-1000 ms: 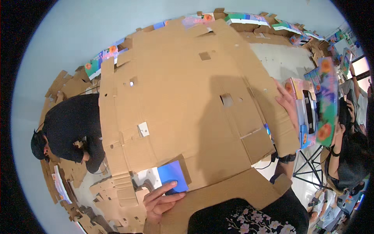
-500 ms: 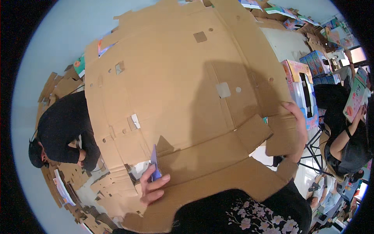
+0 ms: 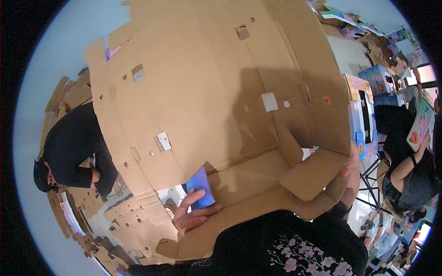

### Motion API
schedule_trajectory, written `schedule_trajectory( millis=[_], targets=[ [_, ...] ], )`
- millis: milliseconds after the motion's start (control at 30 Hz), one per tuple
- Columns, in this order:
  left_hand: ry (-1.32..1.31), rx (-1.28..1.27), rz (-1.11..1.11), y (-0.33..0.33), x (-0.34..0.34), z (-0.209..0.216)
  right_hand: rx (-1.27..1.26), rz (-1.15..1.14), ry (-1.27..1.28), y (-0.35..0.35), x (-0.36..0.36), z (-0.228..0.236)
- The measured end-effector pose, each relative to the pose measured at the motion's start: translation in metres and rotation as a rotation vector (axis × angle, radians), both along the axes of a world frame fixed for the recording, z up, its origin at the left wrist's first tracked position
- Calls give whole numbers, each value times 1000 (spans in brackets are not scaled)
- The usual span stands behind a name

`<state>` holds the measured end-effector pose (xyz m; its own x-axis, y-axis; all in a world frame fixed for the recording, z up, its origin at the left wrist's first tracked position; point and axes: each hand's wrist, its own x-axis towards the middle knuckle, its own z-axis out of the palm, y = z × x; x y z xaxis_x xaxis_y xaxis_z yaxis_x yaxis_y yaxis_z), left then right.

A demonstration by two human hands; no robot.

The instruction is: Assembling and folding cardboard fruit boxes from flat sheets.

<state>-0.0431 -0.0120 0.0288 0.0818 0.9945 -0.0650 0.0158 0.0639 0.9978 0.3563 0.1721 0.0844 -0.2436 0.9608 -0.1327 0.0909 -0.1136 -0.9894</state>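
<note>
A large die-cut cardboard box blank (image 3: 198, 92), brown side toward me, fills the middle of the view, with several square and round holes. Its near flaps are partly folded up. My left hand (image 3: 195, 211) is closed round the near left part, fingers bent over a small flap with a blue-purple printed face (image 3: 200, 186). At the near right corner, my right hand (image 3: 352, 177) grips the outside of the folded side; most of its fingers are behind the cardboard. A loose-standing brown corner flap (image 3: 313, 175) tilts inward beside it.
At the left, a person in black (image 3: 73, 145) bends over stacked flat cardboard (image 3: 133, 218). On the right are a printed carry box (image 3: 361, 115), blue boxes (image 3: 377, 78), a black-legged stand (image 3: 370, 179), and a seated person in black (image 3: 407, 156) holding a printed carton (image 3: 420, 122).
The blank's near right flaps have folded further up and inward. My left hand has shifted slightly right, turning the blue-purple flap so more of its face shows.
</note>
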Motion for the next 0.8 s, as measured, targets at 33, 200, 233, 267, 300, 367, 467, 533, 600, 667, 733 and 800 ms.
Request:
schedule_trajectory(
  millis=[33,200,233,267,300,367,467,533,600,667,733,800],
  targets=[
    [-56,48,52,0,5,-3,14,-57,-72,4,-4,-1],
    [315,504,237,4,21,-27,380,-263,-181,27,-42,-8],
    [334,508,216,4,18,-30,471,-211,-108,31,-47,-8],
    [388,552,188,3,15,-31,557,-151,-31,35,-50,-10],
    [450,549,155,2,12,-30,583,-95,7,39,-52,-12],
    [552,541,130,-3,10,-27,381,-145,95,38,-52,-17],
    [635,551,182,-10,18,-25,259,-177,10,31,-48,-25],
    [668,520,234,-13,24,-29,632,2,-421,28,-44,-29],
    [720,513,311,-17,28,-35,671,60,-351,28,-38,-31],
    [689,498,382,-20,27,-43,597,71,-217,32,-33,-33],
    [554,518,467,-19,25,-53,738,60,-261,31,-33,-39],
    [499,493,504,-19,25,-60,883,45,-355,23,-34,-45]
  ],
)
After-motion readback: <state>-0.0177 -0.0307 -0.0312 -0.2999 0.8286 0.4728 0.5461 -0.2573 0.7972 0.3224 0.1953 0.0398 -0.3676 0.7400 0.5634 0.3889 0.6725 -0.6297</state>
